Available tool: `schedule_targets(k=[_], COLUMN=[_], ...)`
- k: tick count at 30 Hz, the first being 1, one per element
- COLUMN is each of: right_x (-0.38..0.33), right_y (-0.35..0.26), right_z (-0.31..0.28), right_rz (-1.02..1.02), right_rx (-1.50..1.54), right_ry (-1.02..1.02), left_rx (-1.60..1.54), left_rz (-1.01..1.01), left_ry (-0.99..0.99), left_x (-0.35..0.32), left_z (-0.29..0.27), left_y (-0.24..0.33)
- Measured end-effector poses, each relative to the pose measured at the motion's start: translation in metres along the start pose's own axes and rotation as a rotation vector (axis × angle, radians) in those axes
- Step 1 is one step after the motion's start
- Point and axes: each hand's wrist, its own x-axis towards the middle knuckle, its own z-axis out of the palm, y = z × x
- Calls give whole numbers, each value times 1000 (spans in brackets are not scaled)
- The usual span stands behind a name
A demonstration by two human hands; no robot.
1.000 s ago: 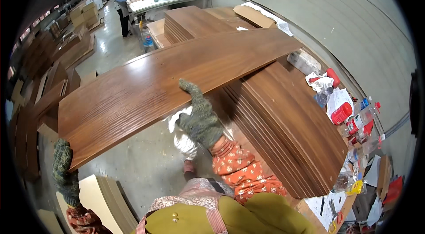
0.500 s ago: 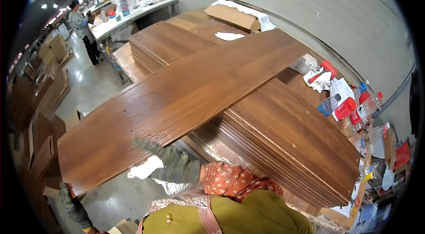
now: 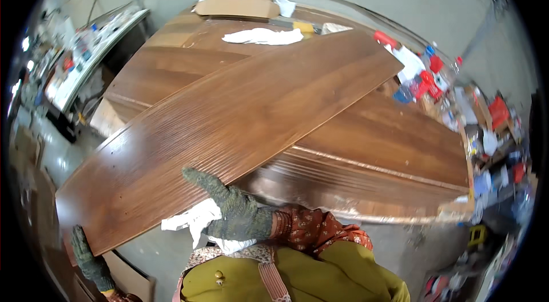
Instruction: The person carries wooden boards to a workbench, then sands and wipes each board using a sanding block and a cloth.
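A long brown wooden panel [image 3: 229, 113] lies slantwise across other brown panels, its near left end sticking out past them. At that end's corner is my left hand [image 3: 90, 259] in a dark grey-green glove, its fingers on top of the panel and the rest hidden below. My right hand [image 3: 237, 210], gloved alike, grips the near long edge with the thumb on the upper face. A crumpled white cloth [image 3: 197, 219] is bunched at the right hand, under the panel's edge; how the fingers hold it is hidden.
Beneath lie stacked brown panels [image 3: 389, 136] on a worktable. Behind are a cardboard piece [image 3: 237, 7] and a white cloth [image 3: 260, 36]. Bottles [image 3: 426, 85] and clutter crowd the right side. A white-topped bench [image 3: 86, 68] stands at far left, cardboard [image 3: 128, 279] below my left hand.
The whole view has swung to the right, so the bench and the stack sit further left. Both hands keep their hold on the panel, whose near end has shifted slightly left in the picture.
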Motion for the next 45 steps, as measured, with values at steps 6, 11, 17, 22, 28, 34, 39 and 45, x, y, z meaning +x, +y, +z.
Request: schedule_targets(k=[6,11,17,22,28,34,39,45], right_x=[56,74,93,50,-3,-56,-65,-19], right_y=[38,86,96,55,24,-5,-153,-135], right_z=[10,6,14,1,-26,-26,-6,-89], right_rz=[-375,-241,-311,-502,-370,-348,-574,93], right_rx=[-1089,-1363,-1668,-1381,-1450,-1354,-1665,-2229], right_ry=[435,748,1018,817,948,663,530,959], left_rx=[-255,-420,-258,-186,-407,-728,-1097,-622], left_rz=[186,243,407,623,789,933,729,1492], left_ry=[25,84,83,76,64,-255,-819,452], left_x=[88,170,254,311,348,368,406,386], left_z=[97,164,205,213,208,159,118,58], left_y=[-115,-139,-115,-49,60,144,181,424])
